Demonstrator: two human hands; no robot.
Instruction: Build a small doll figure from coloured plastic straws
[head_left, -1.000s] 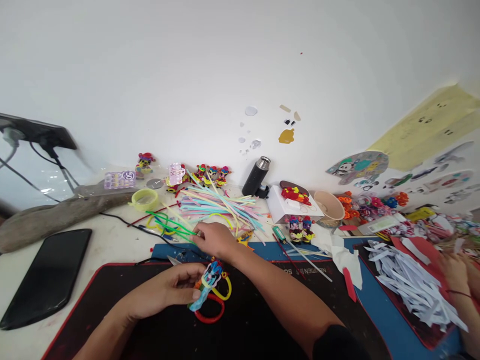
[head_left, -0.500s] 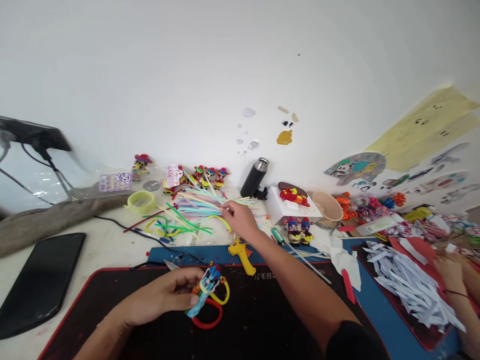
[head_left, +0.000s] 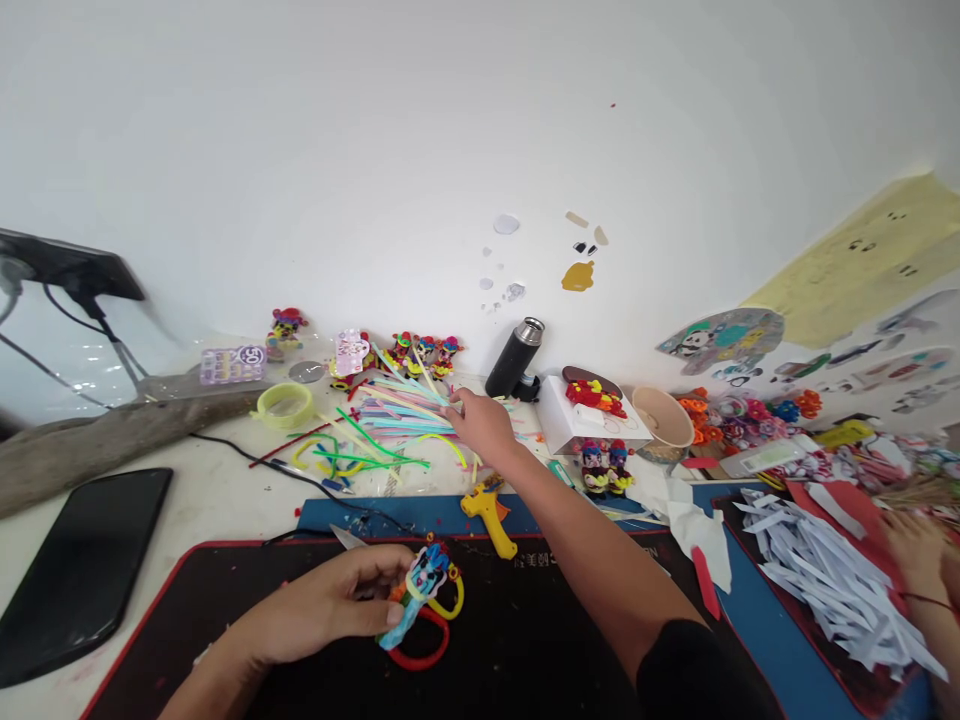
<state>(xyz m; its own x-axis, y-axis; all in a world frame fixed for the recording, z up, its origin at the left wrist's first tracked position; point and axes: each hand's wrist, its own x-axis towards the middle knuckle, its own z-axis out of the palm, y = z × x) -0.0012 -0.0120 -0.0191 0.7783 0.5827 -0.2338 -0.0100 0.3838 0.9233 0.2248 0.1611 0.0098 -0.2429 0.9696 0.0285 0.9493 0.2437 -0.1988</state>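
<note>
My left hand (head_left: 337, 600) is closed round a small blue pipe-cleaner doll (head_left: 421, 590) with a painted-looking face, held upright and slightly tilted above the black mat. Beneath that hand lie scissors (head_left: 420, 655), one red and one yellow handle loop showing, with the blade tip poking out on the far side. My right hand (head_left: 480, 425) is stretched to the pile of pastel pipe cleaners (head_left: 397, 412) by the wall. Its thumb and forefinger pinch at the right ends of the stems; how many they grip I cannot tell.
A yellow glue gun (head_left: 491, 520) lies below my right forearm. Beyond stand a black flask (head_left: 516, 358), a white box (head_left: 559, 425) and a tape roll (head_left: 285, 406). Finished dolls (head_left: 604, 465) stand near the box. At right, another person's hand (head_left: 915, 550) is beside paper strips (head_left: 832, 580).
The view has shifted slightly. My right hand stays at the pile, its forefinger a little more raised. My left hand still holds the doll, turned slightly.
</note>
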